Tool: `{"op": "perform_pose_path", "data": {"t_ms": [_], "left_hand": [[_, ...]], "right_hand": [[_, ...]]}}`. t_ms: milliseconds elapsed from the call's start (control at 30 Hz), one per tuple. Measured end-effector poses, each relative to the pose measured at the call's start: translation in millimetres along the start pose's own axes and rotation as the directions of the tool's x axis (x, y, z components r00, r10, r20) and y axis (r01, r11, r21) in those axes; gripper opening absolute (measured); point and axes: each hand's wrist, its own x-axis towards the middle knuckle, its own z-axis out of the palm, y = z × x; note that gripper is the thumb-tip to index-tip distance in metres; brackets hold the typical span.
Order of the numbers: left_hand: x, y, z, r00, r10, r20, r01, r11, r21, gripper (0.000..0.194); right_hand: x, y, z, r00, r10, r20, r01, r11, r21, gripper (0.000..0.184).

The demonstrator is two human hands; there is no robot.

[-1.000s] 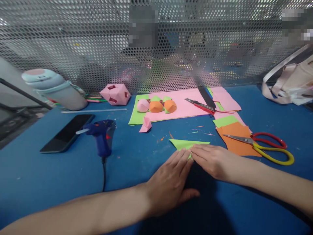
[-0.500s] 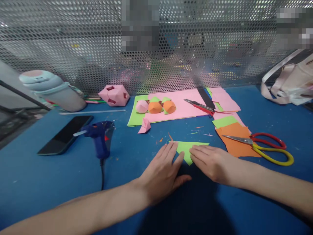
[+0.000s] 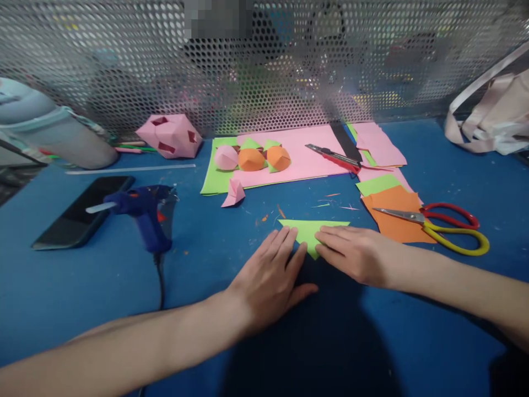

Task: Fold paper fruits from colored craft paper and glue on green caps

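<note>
A green sheet of paper (image 3: 309, 231), folded into a triangle, lies flat on the blue table with its point toward me. My left hand (image 3: 270, 275) rests with fingertips on its left side, fingers stretched and thumb apart. From the right, my right hand (image 3: 355, 251) lays its outstretched fingers on the other side of the paper. Neither hand wraps around anything. Beyond the triangle stands a small folded pink paper piece (image 3: 234, 193). Pink and orange folded paper pieces (image 3: 251, 160) sit on a stack of coloured sheets (image 3: 297, 138).
A blue glue gun (image 3: 144, 215) stands at left beside a phone (image 3: 82, 212), a bottle (image 3: 61, 132) and a pink paper polyhedron (image 3: 171, 135). Scissors (image 3: 438, 223) lie on orange paper at right. A cutter knife (image 3: 334, 157) rests on the sheets. Perforated metal (image 3: 281, 94) closes the back.
My left hand has slid left along the green paper, away from my right hand, uncovering the triangle's middle and point. The camera view has tilted down a little.
</note>
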Motion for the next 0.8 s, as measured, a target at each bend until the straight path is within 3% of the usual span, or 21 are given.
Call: {"op": "perform_pose_path", "data": {"t_ms": [467,800], "left_hand": [[2.9,1.0,-5.0,0.998,0.052,0.022,-0.053,0.996,0.070,0.070],[3.4,16.1,-0.7,0.970,0.160,-0.181,-0.162,0.987,-0.001,0.079]], "right_hand": [[-0.9,-2.2,0.8,0.999,0.037,0.004,-0.037,0.999,0.038,0.024],[-0.4,-5.6,3.5,1.000,0.014,-0.005,-0.014,0.999,-0.052,0.026]]}}
